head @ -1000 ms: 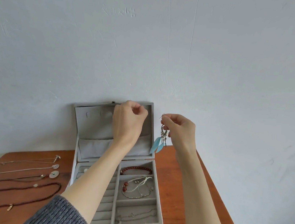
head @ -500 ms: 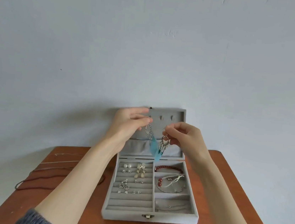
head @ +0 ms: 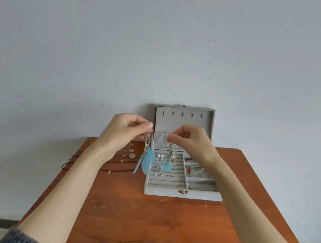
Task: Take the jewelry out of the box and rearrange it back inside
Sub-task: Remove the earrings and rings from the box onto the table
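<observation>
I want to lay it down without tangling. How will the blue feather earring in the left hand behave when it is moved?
The blue feather earring hangs straight down from the left hand, so it is probably floppy and will swing. Its thin feathers look very light and may flutter or bend. The small metal chains near its top could catch on the matching earring in the right hand.

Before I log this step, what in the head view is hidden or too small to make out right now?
- Earring hooks: covered by the pinching fingertips of the left hand and right hand.
- Right-hand feather earring: its blue feather overlaps the jewelry box tray, hiding slots.
- Small studs in the tray: too small to identify.
- Necklaces: partly behind the left forearm.
</observation>
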Demonstrator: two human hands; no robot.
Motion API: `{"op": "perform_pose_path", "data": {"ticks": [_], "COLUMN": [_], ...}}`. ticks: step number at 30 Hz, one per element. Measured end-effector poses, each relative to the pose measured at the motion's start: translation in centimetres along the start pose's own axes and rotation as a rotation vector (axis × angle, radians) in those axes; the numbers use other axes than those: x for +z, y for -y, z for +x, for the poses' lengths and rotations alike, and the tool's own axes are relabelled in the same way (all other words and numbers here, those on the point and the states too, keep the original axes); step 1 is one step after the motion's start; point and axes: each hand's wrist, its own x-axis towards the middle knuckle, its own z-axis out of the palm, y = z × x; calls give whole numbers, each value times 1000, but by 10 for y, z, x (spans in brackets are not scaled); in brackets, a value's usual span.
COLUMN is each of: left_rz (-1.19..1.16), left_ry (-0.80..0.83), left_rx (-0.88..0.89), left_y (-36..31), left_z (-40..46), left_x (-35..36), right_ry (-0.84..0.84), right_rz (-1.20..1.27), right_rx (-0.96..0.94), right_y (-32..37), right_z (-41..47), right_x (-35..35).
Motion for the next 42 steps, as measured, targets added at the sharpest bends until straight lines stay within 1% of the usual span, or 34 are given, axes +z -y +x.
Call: {"op": "perform_pose_path", "data": {"ticks": [4,8,11,15,18,21,23,25,29,34,36,38,42], "left_rz": [14,5,-44,-154,-120,-73,-47,2,42,157,247,347,472], "left_ry": [-6,31,74,92,170,245,240,194,119,74,58,52,42], "left_rx": [-10,-118,-180,-229,-311,-419,-463,-485,-497,-425,-392,-363,-324], "left_y": [12,30,39,47,59,79,99,117,146,163,168,173,180], "left_z": [-25,-48,-62,-76,-81,-81,-78,-72,-55,-34,-29,-25,-20], "left_x": [-24,-47,-68,-98,-121,-134,-139,-140,-141,-143,-145,-148,-150], "right_ry": [60,133,189,360,468,564,600,582,488,379,337,317,278], "right_rz": [-135,-154,-70,186,284,317,265,207,148,47,15,-27,-147], "right_rx": [-62,-50,36,179,287,404,442,453,462,453,438,416,374], "right_y": [10,12,16,30,32,22,12,5,-4,-14,-16,-16,-20], "right_z": [-14,-27,-36,-46,-44,-39,-32,-23,1,26,33,38,45], "right_x": [26,59,81,101,122,149,168,180,202,225,232,240,254]}}
